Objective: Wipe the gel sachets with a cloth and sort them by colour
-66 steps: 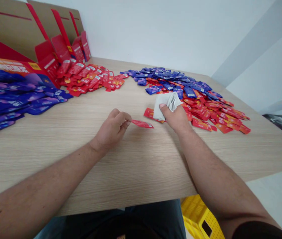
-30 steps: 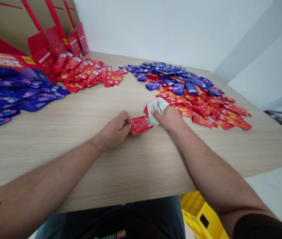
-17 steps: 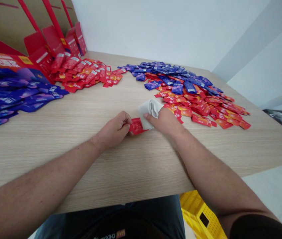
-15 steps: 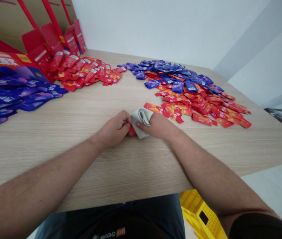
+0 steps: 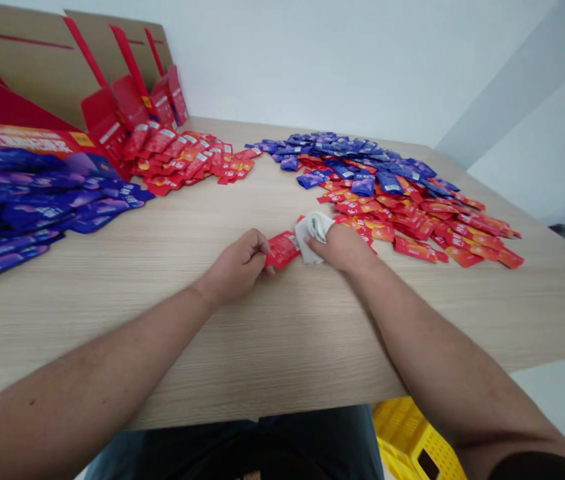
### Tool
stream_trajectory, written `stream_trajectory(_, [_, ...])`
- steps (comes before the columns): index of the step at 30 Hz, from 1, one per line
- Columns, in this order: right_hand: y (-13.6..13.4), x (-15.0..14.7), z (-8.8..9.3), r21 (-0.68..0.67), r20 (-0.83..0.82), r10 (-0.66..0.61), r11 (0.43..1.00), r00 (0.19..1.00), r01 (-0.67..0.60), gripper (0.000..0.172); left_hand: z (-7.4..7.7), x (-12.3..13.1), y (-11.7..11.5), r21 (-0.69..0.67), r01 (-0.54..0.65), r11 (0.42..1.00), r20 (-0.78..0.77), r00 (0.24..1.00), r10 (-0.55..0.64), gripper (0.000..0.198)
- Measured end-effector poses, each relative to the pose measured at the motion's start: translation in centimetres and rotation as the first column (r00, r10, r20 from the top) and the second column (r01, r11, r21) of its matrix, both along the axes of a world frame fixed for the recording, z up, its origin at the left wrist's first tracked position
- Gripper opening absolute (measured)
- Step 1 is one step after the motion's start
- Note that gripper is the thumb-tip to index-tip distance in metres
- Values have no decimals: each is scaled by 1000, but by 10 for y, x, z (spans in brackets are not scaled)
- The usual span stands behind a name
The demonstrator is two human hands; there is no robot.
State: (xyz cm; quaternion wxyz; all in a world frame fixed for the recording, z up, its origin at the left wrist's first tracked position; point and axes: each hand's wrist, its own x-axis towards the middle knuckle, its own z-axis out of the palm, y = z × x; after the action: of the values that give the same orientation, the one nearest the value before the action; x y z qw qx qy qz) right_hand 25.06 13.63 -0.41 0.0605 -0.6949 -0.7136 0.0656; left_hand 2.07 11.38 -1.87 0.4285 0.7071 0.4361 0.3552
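- Head view: a wooden table (image 5: 282, 333) fills most of the picture, and the person's two bare forearms reach onto it from the near edge.
- The left hand (image 5: 237, 263) rests on the table near its middle, with the fingers curled in and pinching the left end of a red sachet (image 5: 282, 249).
- The red sachet lies nearly flat on the wood between the two hands, about midway between the near and far edges.
- The right hand (image 5: 345, 248) is clenched around a crumpled white cloth (image 5: 312, 230). The cloth sits against the right end of the red sachet and covers part of it.
- Just beyond the right hand, a mixed heap (image 5: 412, 207) of red and blue sachets spreads towards the far right corner. The blue ones lie mostly along the far side, and the red ones are nearer.
- A red pile (image 5: 187, 160) of sachets lies towards the far left corner, well apart from the hands.
- A blue pile (image 5: 27, 207) of sachets runs along the left edge.
- Cardboard boxes (image 5: 37, 73) with red flaps stand upright at the far left corner, behind the red pile and the blue pile.
- A yellow crate (image 5: 412, 447) shows below the near edge, under the right forearm.
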Motion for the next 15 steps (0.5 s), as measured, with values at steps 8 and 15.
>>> stream_trajectory(8, [9,10,-2,-7,-24,-49,999,998,49,51,8,-31,36,-67,-226,972,144,962,234,13])
stream_trajectory(15, [8,7,-2,-12,-41,-12,1000,999,11,50,1,-106,98,-215,-639,739,72,744,664,44])
